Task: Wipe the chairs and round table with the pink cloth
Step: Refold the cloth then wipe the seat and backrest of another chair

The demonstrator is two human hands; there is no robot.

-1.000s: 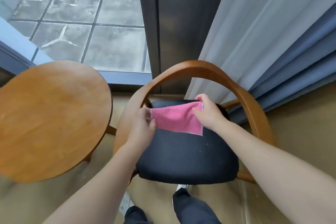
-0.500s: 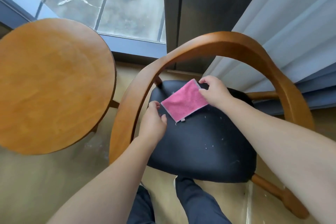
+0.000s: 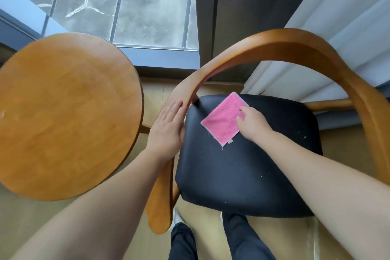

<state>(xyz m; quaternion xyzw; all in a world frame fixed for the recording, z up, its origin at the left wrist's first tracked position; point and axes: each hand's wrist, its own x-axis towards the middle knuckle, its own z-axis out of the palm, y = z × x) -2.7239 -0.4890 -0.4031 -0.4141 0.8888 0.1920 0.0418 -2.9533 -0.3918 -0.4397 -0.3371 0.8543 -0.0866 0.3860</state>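
Right hand (image 3: 254,125) is pressing the folded pink terry cloth (image 3: 224,119) flat onto the black padded chair seat (image 3: 242,167) with spread fingertips, not pinching it. Left hand (image 3: 167,131) lies open, palm down, on the curved wooden armrest (image 3: 274,45) at the seat's left edge, seemingly steadying the chair. Looks like the seat wipe is just starting: the cloth sits near the seat's back-left corner, pale specks dot its front and right. Next probably calls for sweeping strokes there. The round wooden table (image 3: 65,112) left of the seat looks untouched.
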